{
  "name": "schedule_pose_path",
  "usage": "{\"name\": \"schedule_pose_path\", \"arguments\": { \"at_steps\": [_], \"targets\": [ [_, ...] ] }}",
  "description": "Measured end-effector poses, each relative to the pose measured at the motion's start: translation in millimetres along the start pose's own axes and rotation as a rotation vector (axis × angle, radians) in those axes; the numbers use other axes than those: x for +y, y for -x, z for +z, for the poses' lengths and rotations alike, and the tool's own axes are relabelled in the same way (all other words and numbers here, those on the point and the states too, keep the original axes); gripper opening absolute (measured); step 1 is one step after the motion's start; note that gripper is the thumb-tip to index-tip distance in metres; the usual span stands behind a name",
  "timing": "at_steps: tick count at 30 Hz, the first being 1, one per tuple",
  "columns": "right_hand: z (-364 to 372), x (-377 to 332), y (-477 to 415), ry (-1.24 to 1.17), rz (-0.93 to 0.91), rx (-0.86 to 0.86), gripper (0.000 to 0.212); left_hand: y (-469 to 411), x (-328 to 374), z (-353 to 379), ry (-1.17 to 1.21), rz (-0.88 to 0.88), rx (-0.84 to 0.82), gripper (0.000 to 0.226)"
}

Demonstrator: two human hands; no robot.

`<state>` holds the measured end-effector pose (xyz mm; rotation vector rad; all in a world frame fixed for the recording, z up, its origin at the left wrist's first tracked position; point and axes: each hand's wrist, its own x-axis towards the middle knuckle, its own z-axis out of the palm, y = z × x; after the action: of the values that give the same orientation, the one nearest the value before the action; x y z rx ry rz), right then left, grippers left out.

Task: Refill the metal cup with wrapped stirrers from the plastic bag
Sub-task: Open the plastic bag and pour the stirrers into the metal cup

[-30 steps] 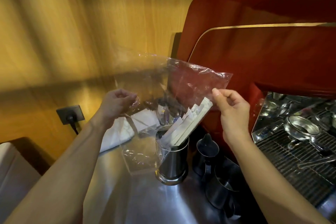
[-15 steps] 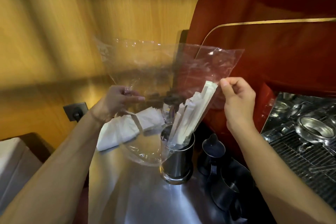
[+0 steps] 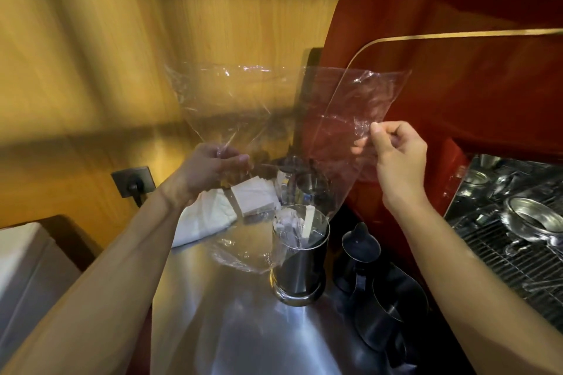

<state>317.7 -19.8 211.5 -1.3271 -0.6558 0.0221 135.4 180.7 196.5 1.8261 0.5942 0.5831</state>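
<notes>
Both hands pinch the clear plastic bag upended above the metal cup: left hand grips its left edge, right hand its right edge. Bag mouth sags into the cup rim; white wrapped stirrers sit inside the cup. Cup stands on steel counter, dark pitchers just right, red machine behind; open counter near and left.

A single head-worn wide-angle camera looks forward and down, at close range, over both forearms onto the steel desk, with the wooden wall directly ahead.
</notes>
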Motion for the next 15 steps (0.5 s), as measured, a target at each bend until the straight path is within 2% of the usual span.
{"name": "schedule_pose_path", "arguments": {
  "at_steps": [4, 7, 10, 15],
  "targets": [
    [-0.5, 7.4, 8.1, 0.021, 0.039, -0.073, 0.01, -1.8, -4.2, -0.7, 0.038, -0.012, 0.006, 0.027],
    [-2.4, 19.2, 15.5, 0.06, 0.071, -0.098, 0.007, -2.7, -8.8, -2.2, 0.064, -0.025, 0.036, 0.012],
    [-4.4, 35.7, 24.5, 0.112, 0.16, -0.175, 0.007, -1.6, -13.1, -2.9, 0.104, -0.051, 0.044, 0.017],
    [-1.8, 53.9, 32.0, 0.136, 0.237, -0.191, 0.021, 6.0, -23.5, -6.9, 0.077, -0.24, -0.077, 0.021]
  ]
}}
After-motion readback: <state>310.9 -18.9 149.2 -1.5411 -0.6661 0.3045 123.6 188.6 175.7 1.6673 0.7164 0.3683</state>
